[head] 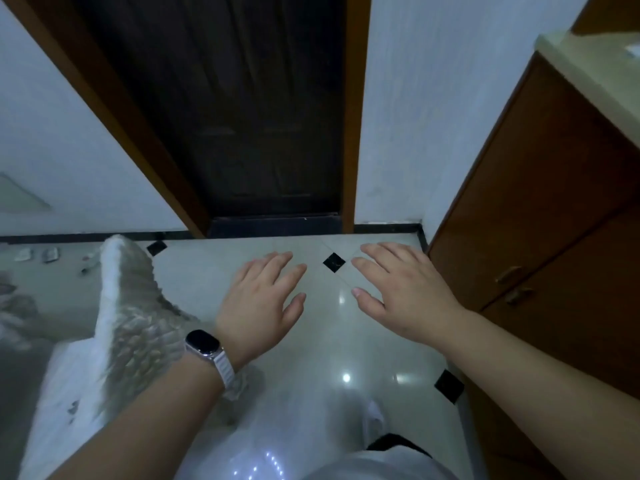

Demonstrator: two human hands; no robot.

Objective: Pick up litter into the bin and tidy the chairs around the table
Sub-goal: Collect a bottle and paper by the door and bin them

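Floor (346, 323): glossy pale tiles that throw back bright spots of light, with small black diamond insets (334, 262) at the corners
Door (249, 116): dark panelled wood in a warm brown frame, straight ahead of you
Cabinet (540, 202): smooth brown wood on your right, two curved brass-coloured handles (509, 274), a pale tabletop (588, 81) above
Fluffy cover (131, 306): white and grey, shaggy, blurred, on your left; you cannot tell what it covers
Left hand (256, 306): fingers straight and slightly spread, palm down, holding nothing; a dark-faced watch (204, 342) on a white ribbed strap sits at your wrist
Right hand (408, 292): flat and spread too, empty, near the left but not touching it
Litter (52, 255): small pale scraps on the floor by the left wall's black skirting, well apart from your left hand, beyond the fluffy cover; too blurred to name
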